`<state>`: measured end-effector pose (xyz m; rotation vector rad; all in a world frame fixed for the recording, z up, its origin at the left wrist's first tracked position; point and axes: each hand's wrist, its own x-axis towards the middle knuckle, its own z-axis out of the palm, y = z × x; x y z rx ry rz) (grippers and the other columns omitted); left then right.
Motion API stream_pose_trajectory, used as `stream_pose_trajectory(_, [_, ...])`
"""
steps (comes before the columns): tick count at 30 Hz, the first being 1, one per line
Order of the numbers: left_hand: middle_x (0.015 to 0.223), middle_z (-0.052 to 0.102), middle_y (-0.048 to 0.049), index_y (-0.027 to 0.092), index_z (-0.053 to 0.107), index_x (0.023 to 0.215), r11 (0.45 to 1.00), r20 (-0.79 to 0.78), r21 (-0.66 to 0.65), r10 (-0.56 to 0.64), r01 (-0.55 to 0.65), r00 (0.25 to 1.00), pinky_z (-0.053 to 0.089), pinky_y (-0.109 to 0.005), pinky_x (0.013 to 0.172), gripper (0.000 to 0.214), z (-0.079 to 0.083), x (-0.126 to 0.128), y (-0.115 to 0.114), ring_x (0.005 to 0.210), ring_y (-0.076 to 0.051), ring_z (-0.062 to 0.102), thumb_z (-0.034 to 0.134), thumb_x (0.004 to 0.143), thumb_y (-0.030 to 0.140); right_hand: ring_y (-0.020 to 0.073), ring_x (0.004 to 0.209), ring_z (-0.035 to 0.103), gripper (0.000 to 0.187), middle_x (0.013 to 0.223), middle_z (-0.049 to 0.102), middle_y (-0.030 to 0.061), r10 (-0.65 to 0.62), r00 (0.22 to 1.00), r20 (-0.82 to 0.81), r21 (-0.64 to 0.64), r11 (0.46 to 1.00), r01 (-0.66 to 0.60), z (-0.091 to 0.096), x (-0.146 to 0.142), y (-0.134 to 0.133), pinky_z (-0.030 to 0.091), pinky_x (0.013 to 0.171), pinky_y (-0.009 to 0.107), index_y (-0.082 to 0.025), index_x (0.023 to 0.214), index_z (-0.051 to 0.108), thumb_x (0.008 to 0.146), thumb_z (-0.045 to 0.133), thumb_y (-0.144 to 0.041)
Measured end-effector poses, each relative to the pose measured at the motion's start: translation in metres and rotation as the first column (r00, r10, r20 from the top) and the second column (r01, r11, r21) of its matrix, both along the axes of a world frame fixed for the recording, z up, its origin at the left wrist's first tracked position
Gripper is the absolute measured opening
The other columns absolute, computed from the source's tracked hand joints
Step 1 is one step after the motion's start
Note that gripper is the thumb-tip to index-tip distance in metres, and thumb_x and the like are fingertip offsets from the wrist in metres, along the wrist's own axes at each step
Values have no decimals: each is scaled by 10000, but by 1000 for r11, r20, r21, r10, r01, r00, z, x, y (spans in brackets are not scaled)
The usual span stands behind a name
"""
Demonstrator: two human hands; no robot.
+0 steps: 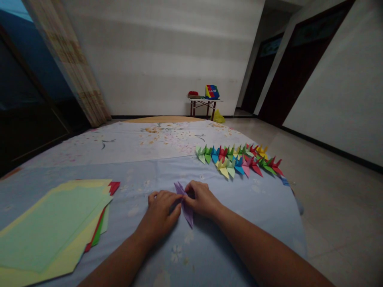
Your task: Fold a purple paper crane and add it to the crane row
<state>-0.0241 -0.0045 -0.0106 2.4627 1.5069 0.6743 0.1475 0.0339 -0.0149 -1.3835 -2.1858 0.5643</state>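
Note:
A folded piece of purple origami paper lies slantwise on the light blue cloth, narrow and pointed at its near end, with split tips at its far end. My left hand comes in from the left, its fingers bent and the index fingertip pressing the paper's middle. From the right, my right hand pinches the paper between thumb and index finger near the split tips. The fingertips of both hands almost meet there and cover part of the folds.
Several folded paper cranes in many colours stand in rows at the table's right. A stack of coloured paper sheets lies at the left. The floral tablecloth covers the far side. A small table stands by the wall.

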Motion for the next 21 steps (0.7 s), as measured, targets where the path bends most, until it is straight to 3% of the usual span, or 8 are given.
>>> stream_pose_trajectory(4, [985, 655, -39, 213, 576, 993, 990, 194, -53, 139, -131, 971, 314, -464, 930, 205, 1, 1, 4, 982, -223, 559, 472, 852, 320, 145, 795, 545, 91, 821, 624, 8, 54, 991, -123, 138, 990, -37, -2, -2, -1, 344, 790, 288, -188, 897, 544, 808, 533, -203])
stream_pose_trajectory(7, [924, 657, -41, 206, 553, 988, 973, 396, -160, 216, -164, 893, 399, -409, 864, 256, 1, 3, 7, 919, -220, 594, 464, 849, 402, 182, 919, 533, 333, 958, 629, 44, 174, 972, -159, 296, 947, -121, -1, -2, -5, 330, 861, 334, -184, 1102, 505, 780, 584, -217])
stream_pose_trajectory(9, [900, 654, -41, 201, 547, 971, 963, 513, -237, 237, -130, 825, 448, -357, 789, 277, 2, 3, 8, 882, -215, 611, 481, 832, 431, 198, 969, 520, 498, 1042, 614, 64, 286, 945, -161, 328, 918, -222, 1, -1, -8, 331, 885, 356, -185, 1220, 441, 757, 613, -242])
stream_pose_trajectory(11, [892, 654, -44, 191, 540, 954, 949, 588, -301, 263, -94, 765, 467, -317, 727, 292, 2, 3, 9, 872, -213, 620, 526, 799, 438, 201, 992, 509, 537, 1076, 600, 73, 357, 919, -167, 328, 899, -289, 4, 0, -9, 342, 891, 362, -188, 1257, 420, 751, 599, -219])
stream_pose_trajectory(16, [726, 666, -12, 176, 464, 1022, 892, 623, -439, 390, -111, 678, 450, -274, 549, 379, -2, 1, 12, 613, -184, 627, 554, 760, 435, 181, 975, 490, 462, 1010, 625, 39, 343, 926, -155, 344, 898, -275, 5, 10, -1, 337, 886, 356, -206, 1113, 540, 696, 483, -15])
stream_pose_trajectory(21, [633, 665, 17, 200, 471, 949, 895, 504, -377, 415, -240, 758, 430, -280, 542, 294, -5, -3, 14, 554, -187, 619, 536, 757, 414, 212, 1054, 438, 399, 1174, 565, 41, 370, 928, 47, 337, 868, -364, -4, 13, 7, 303, 897, 389, -266, 1098, 595, 729, 606, -116])
